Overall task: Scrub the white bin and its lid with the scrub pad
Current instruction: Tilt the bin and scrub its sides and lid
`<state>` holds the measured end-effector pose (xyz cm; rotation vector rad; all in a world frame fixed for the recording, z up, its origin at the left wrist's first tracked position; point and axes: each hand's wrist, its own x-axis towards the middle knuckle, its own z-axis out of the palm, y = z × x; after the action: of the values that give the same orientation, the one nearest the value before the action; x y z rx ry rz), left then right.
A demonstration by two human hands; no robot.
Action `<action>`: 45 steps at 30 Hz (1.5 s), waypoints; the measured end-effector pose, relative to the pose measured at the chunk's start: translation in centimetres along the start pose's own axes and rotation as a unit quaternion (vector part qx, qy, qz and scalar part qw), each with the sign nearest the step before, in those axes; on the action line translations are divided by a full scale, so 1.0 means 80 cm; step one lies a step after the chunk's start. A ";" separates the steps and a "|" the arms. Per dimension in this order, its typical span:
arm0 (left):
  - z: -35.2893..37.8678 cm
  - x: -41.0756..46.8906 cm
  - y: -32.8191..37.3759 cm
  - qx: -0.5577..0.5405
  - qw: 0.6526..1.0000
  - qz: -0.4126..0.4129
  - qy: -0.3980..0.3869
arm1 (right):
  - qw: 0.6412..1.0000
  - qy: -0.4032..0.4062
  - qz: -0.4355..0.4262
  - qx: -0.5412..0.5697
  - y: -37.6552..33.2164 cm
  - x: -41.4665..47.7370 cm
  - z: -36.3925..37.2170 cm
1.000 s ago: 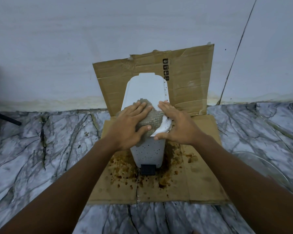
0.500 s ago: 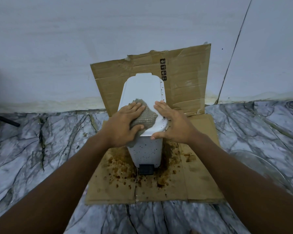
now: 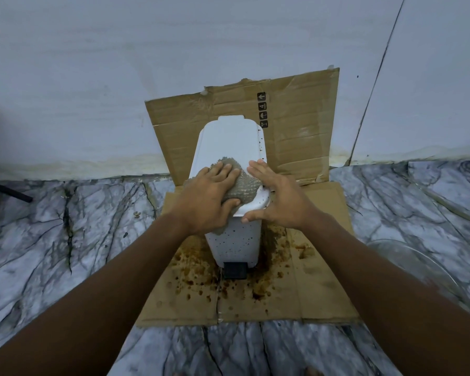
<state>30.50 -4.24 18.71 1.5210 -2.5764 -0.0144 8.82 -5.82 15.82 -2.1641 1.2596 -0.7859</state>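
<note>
One tall white plastic pedal bin (image 3: pixel 234 244), upright on a flattened brown cardboard sheet (image 3: pixel 320 289), back close to a second cardboard panel (image 3: pixel 296 126) propped against the pale wall (image 3: pixel 120 63). Closed white lid (image 3: pixel 228 142) on top, sloping toward the camera. One black foot pedal (image 3: pixel 235 270) at the base, facing the camera. Dark specks across the bin's front face and along the lid's right edge. Brown splatter stains on the cardboard, thickest around the bin's foot.

One grey knobbly scrub pad (image 3: pixel 242 183) flat on the near part of the lid, mostly covered by the left hand (image 3: pixel 206 196): fingers spread and laid over it, thumb hooked around the pad's near edge, palm pressing down. Right hand (image 3: pixel 277 199) just beside the pad, fingers extended and close together, flat against the lid's right edge and the bin's upper right side, holding nothing, thumb along the front rim.

Two bare forearms crossing the lower frame, hiding part of the grey-veined marble floor (image 3: pixel 52 240). One clear glass bowl (image 3: pixel 407 264) on the floor at right, partly behind the right forearm. One thin dark rod (image 3: pixel 8 189) at the left edge, well apart from the bin.
</note>
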 end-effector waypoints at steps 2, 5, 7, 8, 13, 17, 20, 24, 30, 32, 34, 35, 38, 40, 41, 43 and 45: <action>-0.004 0.008 0.009 0.014 1.000 -0.017 0.003 | 1.000 0.007 0.003 0.014 -0.003 -0.002 0.000; -0.003 0.020 0.029 0.048 0.998 -0.028 0.010 | 1.000 0.010 -0.001 0.025 -0.002 -0.003 -0.004; 0.000 0.020 0.030 0.052 0.998 -0.031 0.006 | 1.000 0.007 -0.003 0.028 0.000 -0.002 -0.005; 0.001 0.017 0.026 0.043 0.999 -0.026 -0.001 | 1.000 0.003 -0.001 0.029 0.000 -0.002 -0.004; -0.009 -0.005 -0.021 -0.086 0.996 0.011 -0.007 | 1.000 -0.004 0.001 -0.004 0.002 0.003 0.001; -0.005 -0.012 -0.028 -0.146 0.987 -0.029 0.053 | 1.000 -0.001 0.005 -0.005 0.004 0.001 0.002; 0.011 -0.002 -0.004 -0.082 0.992 -0.049 0.081 | 1.000 0.009 -0.002 0.006 0.002 0.000 0.003; 0.026 0.012 0.013 -0.017 0.995 -0.017 0.097 | 0.999 0.014 -0.023 0.020 0.005 0.000 0.000; 0.047 -0.039 -0.034 -0.112 0.976 -0.083 0.165 | 0.995 -0.004 -0.021 -0.094 -0.003 -0.001 0.006; 0.053 -0.045 -0.034 -0.139 0.970 -0.103 0.171 | 0.990 0.003 -0.035 -0.135 -0.008 -0.001 0.011; 0.055 -0.041 -0.026 -0.157 0.967 -0.106 0.171 | 0.986 0.005 -0.053 -0.156 -0.010 -0.001 0.015; 0.056 -0.039 -0.023 -0.162 0.966 -0.109 0.171 | 0.984 0.005 -0.065 -0.164 -0.010 -0.001 0.017; 0.053 -0.033 -0.016 -0.143 0.968 -0.111 0.175 | 0.983 0.009 -0.081 -0.163 -0.008 0.000 0.018; 0.054 -0.031 -0.012 -0.101 0.976 -0.083 0.177 | 0.984 0.011 -0.086 -0.155 -0.008 0.001 0.019; 0.053 -0.029 -0.010 -0.077 0.979 -0.063 0.176 | 0.984 0.013 -0.092 -0.151 -0.007 0.001 0.019; 0.049 -0.020 -0.010 -0.055 0.984 -0.037 0.168 | 0.985 0.019 -0.104 -0.137 -0.006 0.000 0.022; 0.042 -0.014 -0.019 -0.081 0.984 -0.030 0.158 | 0.986 0.021 -0.106 -0.130 -0.004 0.002 0.022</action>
<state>31.91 -4.25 15.10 1.4127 -2.2242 0.0099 10.29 -5.59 14.86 -2.5376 1.2232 -0.7913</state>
